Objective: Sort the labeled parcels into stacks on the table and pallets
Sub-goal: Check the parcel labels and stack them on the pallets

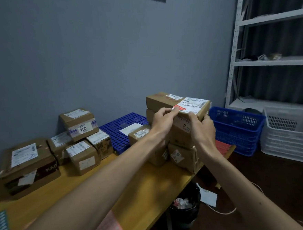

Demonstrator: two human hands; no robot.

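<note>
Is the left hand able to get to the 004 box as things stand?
Probably, once freed: the left hand pinches a red sticker on the top parcel, but the 004 box sits exposed atop its pile with nothing in between.

A blue basket (237, 126) is sitting just right of the right hand (202, 129), with a white basket (290, 141) farther right. A black bin (186, 213) is standing below the hand, and a shelf rack (276, 62) is rising up to its right.
</note>
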